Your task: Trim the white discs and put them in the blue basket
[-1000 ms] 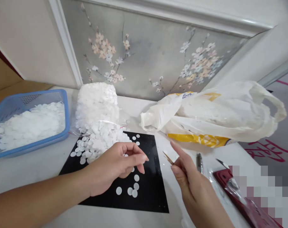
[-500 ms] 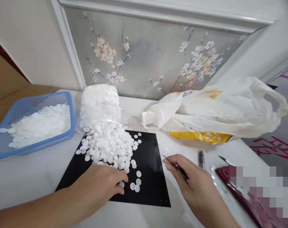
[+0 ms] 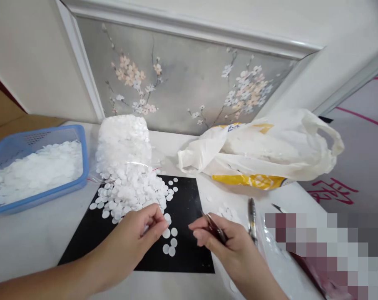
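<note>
My left hand (image 3: 138, 237) is closed, with thumb and forefinger pinching a small white disc (image 3: 166, 233) above the black mat (image 3: 189, 260). Held in my right hand (image 3: 229, 241) is a slim pair of pointed metal tweezers (image 3: 216, 228), tips angled toward the mat. A heap of white discs (image 3: 135, 189) covers the mat's far left part, spilling from a clear plastic bag (image 3: 123, 139). Several loose discs (image 3: 172, 251) lie just right of my left hand.
On the left stands a blue basket (image 3: 85, 154) filled with white discs. A white and yellow carrier bag (image 3: 257, 154) lies at the back right. A pen (image 3: 252, 216) and a dark pointed tool (image 3: 279, 208) rest at the right. Behind is a flowered panel (image 3: 182, 75).
My left hand has lifted from the mat with a disc between its fingertips. My right hand has brought the tweezers left, closer to it. The view has shifted slightly.
</note>
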Demonstrator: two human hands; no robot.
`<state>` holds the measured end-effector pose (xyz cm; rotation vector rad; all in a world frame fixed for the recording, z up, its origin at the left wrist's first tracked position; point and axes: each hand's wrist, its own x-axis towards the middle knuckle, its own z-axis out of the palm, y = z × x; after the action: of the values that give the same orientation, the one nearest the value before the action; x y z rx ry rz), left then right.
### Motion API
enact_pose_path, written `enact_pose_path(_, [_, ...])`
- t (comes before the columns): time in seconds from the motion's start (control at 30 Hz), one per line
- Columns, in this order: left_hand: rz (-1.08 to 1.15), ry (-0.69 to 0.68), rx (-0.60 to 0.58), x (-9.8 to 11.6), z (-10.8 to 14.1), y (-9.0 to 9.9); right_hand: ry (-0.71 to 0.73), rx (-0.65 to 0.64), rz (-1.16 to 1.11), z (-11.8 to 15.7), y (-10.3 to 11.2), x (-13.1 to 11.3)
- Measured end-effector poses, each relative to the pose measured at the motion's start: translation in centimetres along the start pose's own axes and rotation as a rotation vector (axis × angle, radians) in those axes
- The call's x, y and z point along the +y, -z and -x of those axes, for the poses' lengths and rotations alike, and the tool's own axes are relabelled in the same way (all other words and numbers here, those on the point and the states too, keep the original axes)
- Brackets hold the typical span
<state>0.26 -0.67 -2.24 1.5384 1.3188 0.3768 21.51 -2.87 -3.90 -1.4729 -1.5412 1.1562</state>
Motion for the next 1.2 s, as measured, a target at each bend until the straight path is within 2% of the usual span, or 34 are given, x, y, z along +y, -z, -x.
enact_pose_path(0.13, [0.232, 0.031, -0.092, 1.4, -0.7, -1.1, -0.099, -0.108, -0.174, -0.2, -1.0, 0.1])
enact_pose_path(0.3, [0.334, 0.015, -0.116, 1.0, -1.8, -2.0, -0.205, -0.150, -0.260, -0.8, -1.5, 1.2])
enact_pose_path(0.47, [0.522, 0.056, -0.217, 0.5, -1.8, -2.0, -0.281, -0.186, -0.312, -1.1, -1.7, 1.5])
enact_pose_path(0.6, [0.622, 0.105, -0.169, 0.7, -1.7, -2.2, -0.307, -0.187, -0.328, -1.0, -1.7, 1.1])
enact_pose_path(0.7, [0.632, 0.092, -0.179, 0.7, -1.8, -2.1, -0.296, -0.188, -0.290, -1.0, -1.7, 0.7])
enact_pose_path(0.8, [0.573, 0.054, -0.200, 0.8, -2.0, -1.5, -0.233, -0.170, -0.216, -0.8, -1.7, 0.5])
enact_pose_path(0.93, [0.643, 0.060, -0.127, 1.2, -2.2, 0.5, -0.036, -0.080, 0.006, -0.5, -1.6, 1.1])
enact_pose_path(1.0, [0.696, 0.046, -0.105, 1.4, -2.2, 1.7, 0.073, -0.101, 0.116, -0.4, -1.8, 1.7])
enact_pose_path(1.07, [0.682, 0.035, -0.111, 1.6, -2.3, 2.6, 0.142, -0.183, 0.178, -0.4, -2.1, 2.1])
enact_pose_path(1.13, [0.554, 0.034, -0.131, 1.7, -2.3, 3.1, 0.196, -0.260, 0.243, -0.2, -2.5, 2.4])
enact_pose_path(1.2, [0.300, 0.026, -0.177, 1.8, -2.3, 3.3, 0.259, -0.288, 0.326, -0.1, -2.9, 2.5])
